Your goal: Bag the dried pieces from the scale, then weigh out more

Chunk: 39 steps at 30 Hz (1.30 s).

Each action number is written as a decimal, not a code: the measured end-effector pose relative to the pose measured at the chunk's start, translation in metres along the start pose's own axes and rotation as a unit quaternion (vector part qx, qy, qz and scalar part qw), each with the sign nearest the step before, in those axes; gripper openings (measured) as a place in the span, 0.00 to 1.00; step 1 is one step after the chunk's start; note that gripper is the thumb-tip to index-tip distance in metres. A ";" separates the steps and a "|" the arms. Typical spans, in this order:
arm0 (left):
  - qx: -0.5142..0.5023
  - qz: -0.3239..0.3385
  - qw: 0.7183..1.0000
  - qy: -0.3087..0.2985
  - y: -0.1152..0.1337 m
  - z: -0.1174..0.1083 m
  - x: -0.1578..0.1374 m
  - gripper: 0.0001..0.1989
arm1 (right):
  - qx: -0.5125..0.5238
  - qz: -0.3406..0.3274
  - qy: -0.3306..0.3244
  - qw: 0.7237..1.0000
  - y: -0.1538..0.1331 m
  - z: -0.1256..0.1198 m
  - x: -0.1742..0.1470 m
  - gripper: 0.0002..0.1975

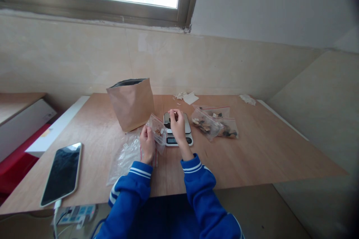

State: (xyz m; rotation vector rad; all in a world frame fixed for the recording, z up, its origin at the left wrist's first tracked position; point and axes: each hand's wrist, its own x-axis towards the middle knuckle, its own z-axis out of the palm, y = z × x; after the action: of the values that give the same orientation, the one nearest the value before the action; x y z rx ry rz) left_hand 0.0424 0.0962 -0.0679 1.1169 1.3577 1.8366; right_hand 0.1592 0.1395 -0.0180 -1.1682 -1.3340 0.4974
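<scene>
My left hand (147, 142) is closed on the edge of a small clear zip bag (159, 133) that has a few brownish dried pieces inside. Over the plate of a white kitchen scale (179, 140) is my right hand (177, 125), its fingers pinched together; what they hold is largely hidden. Dark dried pieces (167, 125) show at the plate's left side, beside the fingers. Under and beside my left wrist lies a pile of clear zip bags (126, 162) with red seals. A brown paper pouch (131, 105) stands upright with its top open, behind my left hand.
Several filled zip bags (206, 124) of dark and tan dried pieces lie right of the scale. White scraps (190, 98) sit at the table's back edge, crumpled plastic (248, 99) at back right. A tablet (62, 173) with a charging cable lies front left, above a power strip (77, 214).
</scene>
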 end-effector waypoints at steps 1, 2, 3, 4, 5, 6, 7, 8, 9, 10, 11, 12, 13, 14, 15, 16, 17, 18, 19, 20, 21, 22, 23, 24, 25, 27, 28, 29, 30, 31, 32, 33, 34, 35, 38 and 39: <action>-0.004 -0.002 1.000 -0.003 0.000 0.000 0.000 0.18 | 0.041 0.013 -0.016 0.999 -0.008 0.004 -0.002 0.17; -0.009 -0.004 1.000 -0.003 0.000 0.000 0.000 0.18 | 0.073 0.024 -0.031 0.997 -0.014 0.008 -0.004 0.18; -0.012 -0.005 1.000 -0.002 0.000 0.000 0.000 0.18 | 0.096 0.031 -0.044 0.994 -0.019 0.012 -0.006 0.18; -0.013 -0.005 1.000 -0.001 0.001 0.001 0.000 0.18 | 0.111 0.035 -0.056 0.992 -0.023 0.015 -0.009 0.18; -0.014 -0.004 1.000 0.000 0.002 0.001 0.001 0.18 | 0.121 0.035 -0.067 0.990 -0.025 0.018 -0.012 0.18; -0.014 -0.002 1.000 0.001 0.003 0.001 0.001 0.18 | 0.128 0.034 -0.079 0.988 -0.026 0.021 -0.014 0.18; -0.014 0.000 1.000 0.000 0.004 0.001 0.001 0.18 | 0.135 0.033 -0.092 0.986 -0.027 0.023 -0.016 0.17; -0.014 0.002 1.000 0.000 0.005 0.001 0.001 0.18 | 0.142 0.033 -0.105 0.984 -0.027 0.024 -0.018 0.17; -0.013 0.003 1.000 -0.001 0.006 0.001 0.001 0.18 | 0.149 0.032 -0.115 0.982 -0.026 0.024 -0.018 0.17; -0.014 0.004 1.000 -0.002 0.007 0.001 0.001 0.18 | 0.154 0.032 -0.123 0.980 -0.026 0.023 -0.019 0.17; -0.014 0.004 1.000 -0.002 0.007 0.001 0.001 0.18 | 0.159 0.033 -0.128 0.978 -0.026 0.022 -0.019 0.18; -0.017 0.002 1.000 -0.001 0.008 0.001 0.001 0.19 | 0.165 0.035 -0.131 0.977 -0.025 0.021 -0.018 0.18; -0.021 0.000 1.000 0.000 0.008 0.001 0.001 0.19 | 0.172 0.042 -0.131 0.976 -0.025 0.019 -0.017 0.19; -0.026 -0.003 1.000 0.002 0.008 0.001 0.001 0.19 | 0.177 0.051 -0.129 0.974 -0.026 0.016 -0.016 0.20; -0.032 -0.006 0.999 0.004 0.008 0.002 0.001 0.19 | 0.180 0.063 -0.126 0.974 -0.026 0.014 -0.016 0.22; -0.037 -0.011 0.999 0.007 0.008 0.002 0.001 0.20 | 0.177 0.077 -0.123 0.973 -0.027 0.012 -0.015 0.24; -0.042 -0.016 0.999 0.010 0.008 0.002 0.001 0.20 | 0.169 0.088 -0.121 0.974 -0.028 0.010 -0.015 0.25; -0.047 -0.021 0.999 0.012 0.008 0.002 0.001 0.20 | 0.158 0.097 -0.121 0.975 -0.029 0.008 -0.016 0.27; -0.050 -0.026 0.998 0.012 0.008 0.002 0.000 0.20 | 0.146 0.103 -0.123 0.976 -0.029 0.007 -0.016 0.28; -0.055 -0.029 0.998 0.010 0.008 0.002 0.000 0.20 | 0.135 0.106 -0.127 0.977 -0.030 0.007 -0.017 0.28; -0.059 -0.032 0.998 0.005 0.007 0.002 0.000 0.19 | 0.126 0.107 -0.131 0.977 -0.030 0.008 -0.018 0.28; -0.063 -0.033 0.997 -0.002 0.006 0.002 -0.001 0.19 | 0.116 0.104 -0.135 0.978 -0.030 0.009 -0.019 0.28; -0.065 -0.031 0.997 -0.009 0.005 0.002 -0.001 0.19 | 0.103 0.096 -0.137 0.981 -0.030 0.010 -0.020 0.27; -0.065 -0.027 0.997 -0.016 0.003 0.001 -0.001 0.18 | 0.085 0.082 -0.136 0.984 -0.029 0.011 -0.021 0.25; -0.061 -0.022 0.998 -0.023 0.002 0.001 -0.002 0.18 | 0.061 0.062 -0.133 0.987 -0.029 0.012 -0.021 0.24; -0.048 -0.006 0.998 -0.035 0.000 0.000 -0.003 0.18 | 0.004 0.025 -0.122 0.992 -0.028 0.014 -0.022 0.20; -0.043 0.002 0.998 -0.040 -0.001 -0.001 -0.003 0.19 | -0.023 0.014 -0.118 0.993 -0.027 0.015 -0.022 0.19; -0.039 0.008 0.998 -0.043 -0.001 -0.001 -0.004 0.19 | -0.045 0.010 -0.116 0.992 -0.027 0.015 -0.023 0.18; -0.037 0.012 0.998 -0.045 -0.001 -0.001 -0.004 0.19 | -0.061 0.011 -0.115 0.991 -0.027 0.016 -0.023 0.17; -0.036 0.014 0.998 -0.043 0.000 -0.001 -0.004 0.19 | -0.069 0.014 -0.115 0.991 -0.028 0.016 -0.024 0.16; -0.037 0.015 0.998 -0.040 0.001 -0.001 -0.004 0.19 | -0.071 0.015 -0.114 0.991 -0.028 0.016 -0.025 0.16; -0.040 0.011 0.999 -0.035 0.002 -0.001 -0.004 0.19 | -0.068 0.013 -0.109 0.992 -0.028 0.015 -0.025 0.17; -0.046 0.004 0.998 -0.031 0.003 0.000 -0.003 0.19 | -0.064 0.009 -0.101 0.993 -0.027 0.015 -0.025 0.17; -0.054 -0.005 0.998 -0.025 0.004 0.000 -0.003 0.19 | -0.063 0.002 -0.086 0.994 -0.026 0.013 -0.025 0.17; -0.083 -0.033 0.996 0.006 0.007 0.001 0.000 0.20 | -0.090 -0.024 -0.031 0.995 -0.016 0.005 -0.023 0.15; -0.088 -0.034 0.995 0.018 0.007 0.000 0.000 0.20 | -0.114 -0.032 -0.021 0.993 -0.010 0.002 -0.022 0.16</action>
State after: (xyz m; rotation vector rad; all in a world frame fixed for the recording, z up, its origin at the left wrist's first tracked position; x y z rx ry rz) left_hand 0.0426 0.0945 -0.0607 0.9403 1.2129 1.8931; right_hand 0.1487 0.1175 -0.0200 -1.3019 -1.4892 0.3312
